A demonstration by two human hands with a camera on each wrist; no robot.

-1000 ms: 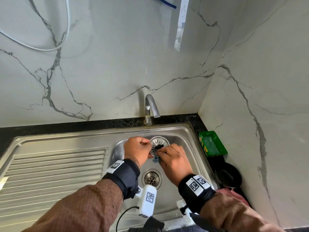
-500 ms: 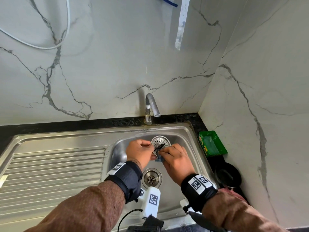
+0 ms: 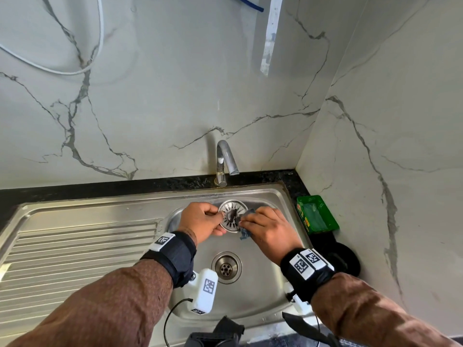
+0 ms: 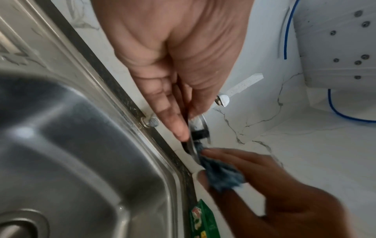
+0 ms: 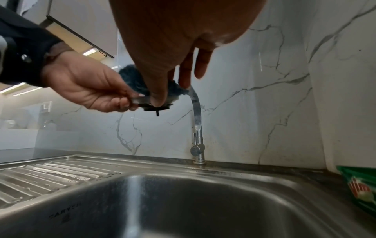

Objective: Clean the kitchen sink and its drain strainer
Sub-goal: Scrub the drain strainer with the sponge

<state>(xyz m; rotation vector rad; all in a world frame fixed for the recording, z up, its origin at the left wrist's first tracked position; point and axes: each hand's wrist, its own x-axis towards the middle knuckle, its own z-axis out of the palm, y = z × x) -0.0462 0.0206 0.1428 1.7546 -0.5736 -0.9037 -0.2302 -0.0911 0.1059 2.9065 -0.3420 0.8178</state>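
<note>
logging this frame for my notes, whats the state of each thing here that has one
drain strainer: out of the drain, held above the basin
left hand: pinches the strainer's rim
right hand: presses a blue cloth on the strainer
drain: open, no strainer in it
tap: no water running
sink: no standing water
</note>
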